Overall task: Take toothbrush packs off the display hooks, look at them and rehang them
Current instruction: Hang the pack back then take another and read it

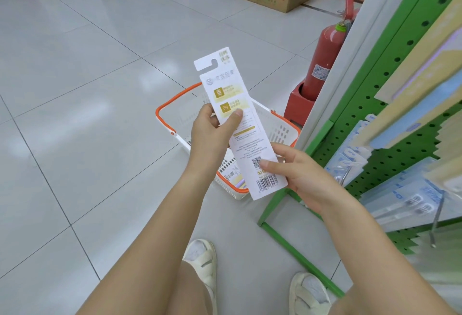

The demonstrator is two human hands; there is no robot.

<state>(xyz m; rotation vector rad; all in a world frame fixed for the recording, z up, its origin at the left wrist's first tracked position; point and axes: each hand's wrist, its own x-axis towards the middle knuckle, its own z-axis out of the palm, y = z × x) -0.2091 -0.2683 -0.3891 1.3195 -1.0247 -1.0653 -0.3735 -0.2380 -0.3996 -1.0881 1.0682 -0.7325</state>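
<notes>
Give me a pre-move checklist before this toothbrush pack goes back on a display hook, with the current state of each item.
1. Pack held securely: ok. The left hand pinches the toothbrush pack near its middle, the right hand grips its lower end.
2. Hang slot intact and free: ok. The hook cutout at the top is uncovered.
3. Pack turned for hanging: not ok. The printed back with the barcode faces up, away from the pegboard.
4. Free hook available: cannot tell. One bare hook shows at lower right, but whether it suits this pack is unclear.
5. Path clear: ok. The basket sits on the floor below the pack.
</notes>
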